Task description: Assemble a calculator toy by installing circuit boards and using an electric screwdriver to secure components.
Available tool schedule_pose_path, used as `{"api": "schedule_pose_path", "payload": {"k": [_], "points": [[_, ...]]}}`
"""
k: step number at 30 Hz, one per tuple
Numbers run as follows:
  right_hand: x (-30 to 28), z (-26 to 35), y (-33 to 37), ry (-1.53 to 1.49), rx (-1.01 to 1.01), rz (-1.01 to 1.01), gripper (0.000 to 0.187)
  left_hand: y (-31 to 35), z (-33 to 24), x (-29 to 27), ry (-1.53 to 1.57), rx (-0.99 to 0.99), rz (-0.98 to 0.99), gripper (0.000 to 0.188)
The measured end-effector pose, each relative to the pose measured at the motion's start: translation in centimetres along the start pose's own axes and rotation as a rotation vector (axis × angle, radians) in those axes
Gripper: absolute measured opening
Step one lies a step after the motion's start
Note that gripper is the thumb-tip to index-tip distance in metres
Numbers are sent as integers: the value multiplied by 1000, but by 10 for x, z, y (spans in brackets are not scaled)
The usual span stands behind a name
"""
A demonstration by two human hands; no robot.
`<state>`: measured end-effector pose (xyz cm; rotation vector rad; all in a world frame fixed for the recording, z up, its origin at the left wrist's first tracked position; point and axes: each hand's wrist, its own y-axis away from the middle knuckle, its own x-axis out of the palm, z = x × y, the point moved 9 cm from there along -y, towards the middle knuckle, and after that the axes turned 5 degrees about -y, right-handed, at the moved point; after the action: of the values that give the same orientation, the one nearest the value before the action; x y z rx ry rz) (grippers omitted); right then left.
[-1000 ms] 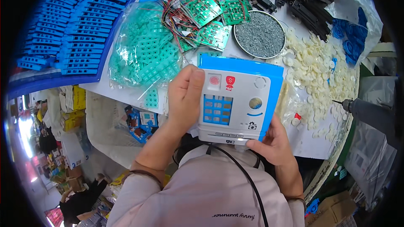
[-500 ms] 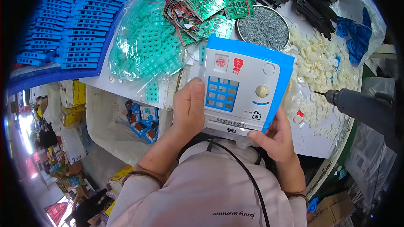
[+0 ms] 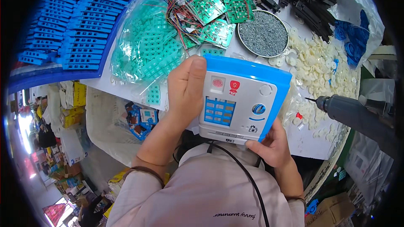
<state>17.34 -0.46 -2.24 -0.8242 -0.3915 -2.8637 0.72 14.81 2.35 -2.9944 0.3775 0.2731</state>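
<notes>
A white toy money-box panel [image 3: 242, 101] with a blue rim is held in front of my chest, its printed face up. It has a blue keypad grid with see-through openings, a round hole and small red and black pictures. My left hand [image 3: 187, 86] grips its upper left edge, thumb uppermost and the other fingers mostly hidden. At the lower right corner my right hand [image 3: 273, 145] holds on, its thumb at the front bottom edge. Behind the panel's top edge lies a turquoise keypad piece [image 3: 213, 52] on the white table [image 3: 313, 145].
A grey power screwdriver [image 3: 349, 110] juts in from the right, beside cream plastic discs [image 3: 313, 65]. A round tin of screws [image 3: 264, 33], wired green circuit boards [image 3: 219, 31], bagged turquoise keypads [image 3: 147, 44] and stacked blue parts [image 3: 86, 38] lie beyond. Left below stands a white bin [image 3: 107, 130].
The panel has come down slightly toward me and tilted. My left hand has shifted up to its top left corner. The round hole, cream before, now shows blue.
</notes>
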Motion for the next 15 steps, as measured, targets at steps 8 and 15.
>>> {"api": "schedule_pose_path", "payload": {"k": [8, 15], "points": [[-30, 71, 1, 797, -453, -18, 47, -18, -9, 13, 96, 163, 164, 83], [-28, 115, 9, 1431, -848, -140, 49, 21, 19, 53, 311, -378, 557, 64]]}}
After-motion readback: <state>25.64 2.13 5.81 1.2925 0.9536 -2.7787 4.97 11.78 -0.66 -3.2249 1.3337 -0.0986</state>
